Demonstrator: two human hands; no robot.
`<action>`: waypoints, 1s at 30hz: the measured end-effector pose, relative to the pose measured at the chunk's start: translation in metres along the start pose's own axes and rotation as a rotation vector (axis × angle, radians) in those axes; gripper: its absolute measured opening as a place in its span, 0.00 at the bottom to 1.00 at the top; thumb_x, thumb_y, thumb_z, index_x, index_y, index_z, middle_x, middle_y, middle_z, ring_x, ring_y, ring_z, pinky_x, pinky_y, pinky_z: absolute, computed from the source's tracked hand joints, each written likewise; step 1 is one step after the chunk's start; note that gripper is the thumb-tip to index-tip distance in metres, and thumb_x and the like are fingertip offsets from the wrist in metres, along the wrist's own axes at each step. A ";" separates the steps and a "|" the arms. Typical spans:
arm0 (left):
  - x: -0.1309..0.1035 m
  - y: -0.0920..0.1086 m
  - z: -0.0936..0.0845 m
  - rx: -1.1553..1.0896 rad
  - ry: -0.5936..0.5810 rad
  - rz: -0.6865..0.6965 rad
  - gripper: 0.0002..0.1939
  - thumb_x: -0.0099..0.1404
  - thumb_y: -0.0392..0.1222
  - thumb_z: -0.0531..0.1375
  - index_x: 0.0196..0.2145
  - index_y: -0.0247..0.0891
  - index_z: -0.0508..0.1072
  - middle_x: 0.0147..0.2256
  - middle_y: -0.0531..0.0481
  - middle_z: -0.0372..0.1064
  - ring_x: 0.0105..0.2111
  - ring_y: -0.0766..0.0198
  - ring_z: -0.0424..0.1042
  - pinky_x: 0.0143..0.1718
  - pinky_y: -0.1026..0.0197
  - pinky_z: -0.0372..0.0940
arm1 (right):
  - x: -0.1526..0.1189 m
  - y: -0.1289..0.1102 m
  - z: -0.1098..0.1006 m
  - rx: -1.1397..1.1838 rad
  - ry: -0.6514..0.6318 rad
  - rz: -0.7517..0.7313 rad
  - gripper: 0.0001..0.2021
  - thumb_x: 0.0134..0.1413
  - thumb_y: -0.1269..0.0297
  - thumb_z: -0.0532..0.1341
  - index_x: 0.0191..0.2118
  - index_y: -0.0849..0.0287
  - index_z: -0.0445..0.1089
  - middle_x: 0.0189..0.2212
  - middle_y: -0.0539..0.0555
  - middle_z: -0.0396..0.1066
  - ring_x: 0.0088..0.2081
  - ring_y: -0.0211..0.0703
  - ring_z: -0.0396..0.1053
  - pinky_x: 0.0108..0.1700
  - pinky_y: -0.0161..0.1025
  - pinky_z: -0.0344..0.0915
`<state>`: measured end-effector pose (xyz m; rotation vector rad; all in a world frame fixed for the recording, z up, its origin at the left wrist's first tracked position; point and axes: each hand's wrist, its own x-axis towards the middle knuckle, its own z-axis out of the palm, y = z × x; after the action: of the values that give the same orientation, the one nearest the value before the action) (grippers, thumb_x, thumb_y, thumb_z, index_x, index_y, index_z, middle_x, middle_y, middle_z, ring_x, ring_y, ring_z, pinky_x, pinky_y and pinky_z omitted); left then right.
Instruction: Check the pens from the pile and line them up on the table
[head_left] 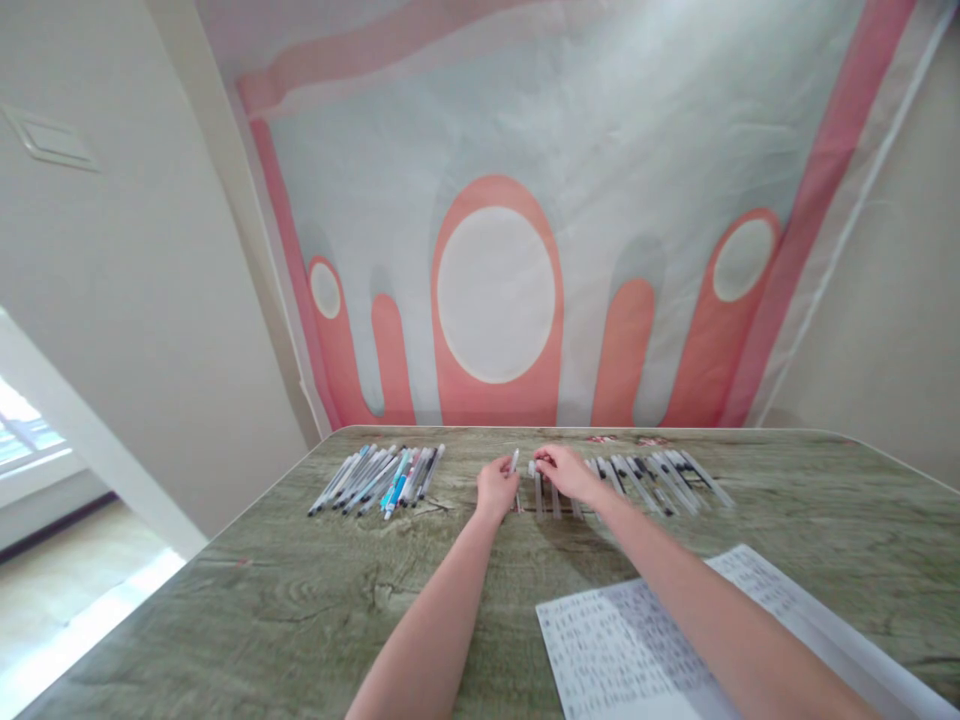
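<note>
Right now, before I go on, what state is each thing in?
Left hand: curled, holding a pale pen.
Pale pen: in the left hand, one end showing.
Right hand: at the row's near-left end; grip unclear.
Row of pens: laid side by side, partly hidden.
Pen cluster: bunched closely, some overlapping.
Paper: written on, partly hidden by the right forearm.
Banner: hanging, slightly wrinkled.

Left hand [496,490] holding pen [514,461], right hand [567,472] at pen row [639,480], handwritten paper [611,645]
</note>
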<state>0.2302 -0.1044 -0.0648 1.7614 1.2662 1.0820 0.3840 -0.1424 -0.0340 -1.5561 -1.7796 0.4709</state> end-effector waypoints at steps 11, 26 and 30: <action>-0.007 0.003 0.002 0.016 0.034 0.076 0.15 0.51 0.32 0.57 0.38 0.37 0.72 0.35 0.45 0.71 0.34 0.62 0.69 0.39 0.63 0.60 | -0.015 -0.015 0.006 -0.295 0.045 -0.013 0.09 0.52 0.64 0.54 0.41 0.55 0.65 0.33 0.52 0.70 0.37 0.40 0.66 0.35 0.33 0.55; -0.019 0.021 -0.003 0.301 -0.006 0.128 0.13 0.52 0.30 0.54 0.35 0.37 0.73 0.34 0.44 0.70 0.36 0.60 0.66 0.40 0.63 0.56 | -0.007 -0.009 0.015 -0.226 -0.010 0.005 0.10 0.47 0.64 0.58 0.38 0.57 0.71 0.32 0.53 0.67 0.35 0.39 0.64 0.38 0.33 0.56; -0.022 0.028 -0.003 0.195 -0.010 0.035 0.11 0.51 0.32 0.55 0.33 0.38 0.74 0.33 0.44 0.70 0.38 0.59 0.66 0.40 0.63 0.56 | -0.006 -0.006 0.012 -0.177 0.089 -0.024 0.10 0.49 0.65 0.56 0.36 0.59 0.70 0.32 0.54 0.68 0.35 0.38 0.64 0.39 0.33 0.57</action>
<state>0.2340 -0.1329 -0.0432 1.9372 1.3783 0.9956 0.3711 -0.1474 -0.0397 -1.6474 -1.8096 0.2337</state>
